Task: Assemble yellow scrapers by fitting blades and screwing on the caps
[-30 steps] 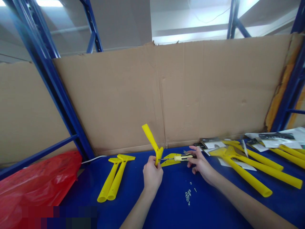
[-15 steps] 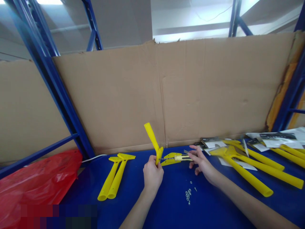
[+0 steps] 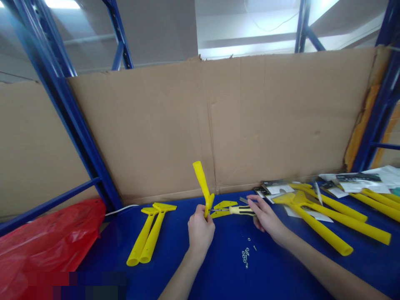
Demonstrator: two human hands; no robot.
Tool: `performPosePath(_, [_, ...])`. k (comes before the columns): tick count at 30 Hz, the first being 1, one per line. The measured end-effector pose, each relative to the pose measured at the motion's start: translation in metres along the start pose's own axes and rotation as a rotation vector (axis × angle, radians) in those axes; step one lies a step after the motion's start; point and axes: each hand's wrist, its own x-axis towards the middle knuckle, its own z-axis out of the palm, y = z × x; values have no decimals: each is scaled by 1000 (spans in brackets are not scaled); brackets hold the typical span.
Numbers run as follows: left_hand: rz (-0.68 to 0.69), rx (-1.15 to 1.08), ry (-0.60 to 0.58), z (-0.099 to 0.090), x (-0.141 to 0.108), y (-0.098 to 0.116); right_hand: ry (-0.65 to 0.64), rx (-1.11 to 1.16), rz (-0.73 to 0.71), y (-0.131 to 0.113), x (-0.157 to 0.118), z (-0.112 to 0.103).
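Observation:
My left hand (image 3: 201,229) is closed around the head of a yellow plastic scraper handle (image 3: 201,180), whose hollow grip points up and slightly left. From the right, a screwdriver (image 3: 240,210) with a cream and black grip lies level, its shaft reaching the handle's head. Whether the tip sits in a screw is too small to tell. My right hand (image 3: 265,218) has its fingers closed on the screwdriver's rear end. Flat yellow plates (image 3: 226,204) lie on the table just behind the shaft. Nearer me are loose small nuts and screws (image 3: 245,257).
Two yellow handles (image 3: 151,235) lie side by side at left, near a red plastic bag (image 3: 53,237). Several longer yellow scraper handles (image 3: 328,227) and printed packets (image 3: 276,187) cover the right side. A cardboard wall (image 3: 156,133) closes off the back of the blue table (image 3: 218,266).
My right hand's fingers have drawn in closer around the screwdriver's grip, which has turned. My left hand keeps its hold on the yellow handle. The view has shifted slightly.

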Motion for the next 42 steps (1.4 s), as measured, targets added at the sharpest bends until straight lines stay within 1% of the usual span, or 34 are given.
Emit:
performPosePath(1, [-5,1,2,0,0,0,16,26,-8,0,0,0])
performPosePath(3, [4,-3,-4,0,0,0,11,77,-35,0,-1,0])
performPosePath(6, [24,-11,-9,0,-1,1,0,48,-23,0,-3,1])
performPosePath(9, [18,-21,2,1,-1,0,61,100,-1,0,-4,2])
performPosePath(12, [28,-26,-14,0,-1,1,39,174,-14,-1,-4,3])
performPosePath(14, [31,-22,-24,0,-1,1,36,137,-4,-1,-4,3])
performPosePath(16, [20,-11,-28,0,-1,2,91,122,17,-1,-3,4])
performPosePath(18, [14,-6,-37,0,-1,3,139,168,27,-1,-2,4])
performPosePath(20, [14,0,-44,1,-2,3,117,183,8,0,-1,3])
performPosePath(23, [4,7,-40,0,-1,2,35,22,-23,1,0,3])
performPosePath(25, [-8,17,-27,-1,-1,1,23,-20,-19,2,0,3])
performPosePath(29, [11,30,-24,-2,-1,0,0,101,-27,3,0,3])
performPosePath(31, [25,34,-28,-3,-2,1,-5,59,-31,3,-1,3])
performPosePath(33, [26,41,-26,-3,-2,2,27,20,-15,2,-1,3])
performPosePath(35, [23,45,-25,-3,-3,3,51,56,5,1,-1,2])
performPosePath(38, [22,46,-31,-3,-3,4,-3,113,-11,1,0,0])
performPosePath(40, [16,48,-26,-4,-3,3,-48,43,-14,2,0,0])
performPosePath(42, [5,52,-10,-5,-1,2,-57,-62,15,2,0,2])
